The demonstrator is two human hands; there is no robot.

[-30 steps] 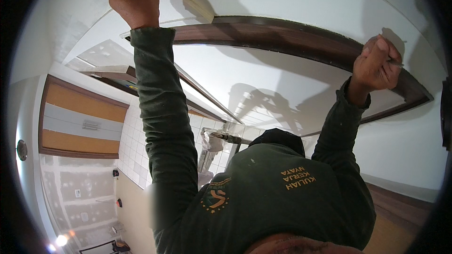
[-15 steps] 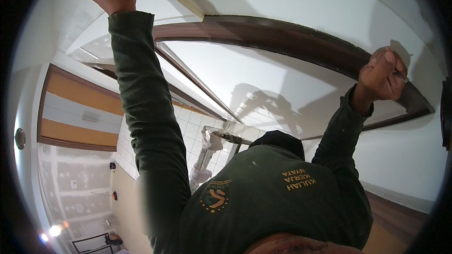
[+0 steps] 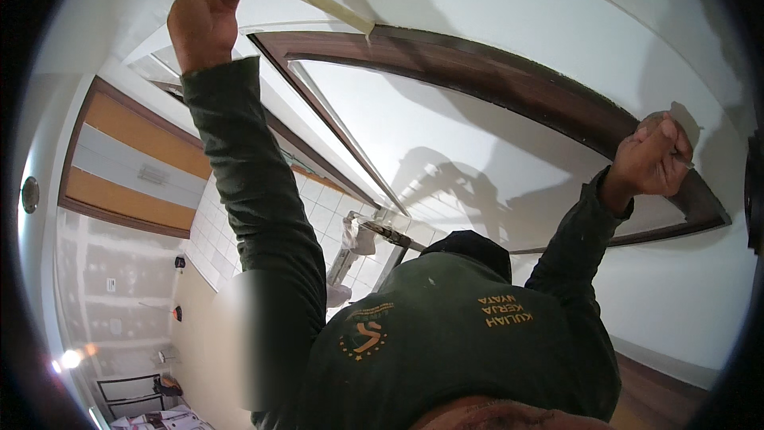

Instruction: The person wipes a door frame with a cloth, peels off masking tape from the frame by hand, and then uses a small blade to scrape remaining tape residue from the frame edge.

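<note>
Faces a dark brown frame (image 3: 493, 72) arching from 11 to 3 o'clock, with a pale strip (image 3: 318, 1) at 11 o'clock, near end at the frame's upper edge, now bowed rather than straight as half a second ago, so probably slacker to work with. Grasps that strip in the fingers of the left hand (image 3: 205, 28) at 10:30; clenches the right hand (image 3: 654, 158) at 3 o'clock around a small object (image 3: 689, 165), too little exposed to identify.

Dark green long-sleeved top (image 3: 454, 358), its sleeves (image 3: 256, 171) creased, bears yellow lettering (image 3: 508, 322) and a star-trimmed orange emblem (image 3: 365, 339) in front.
</note>
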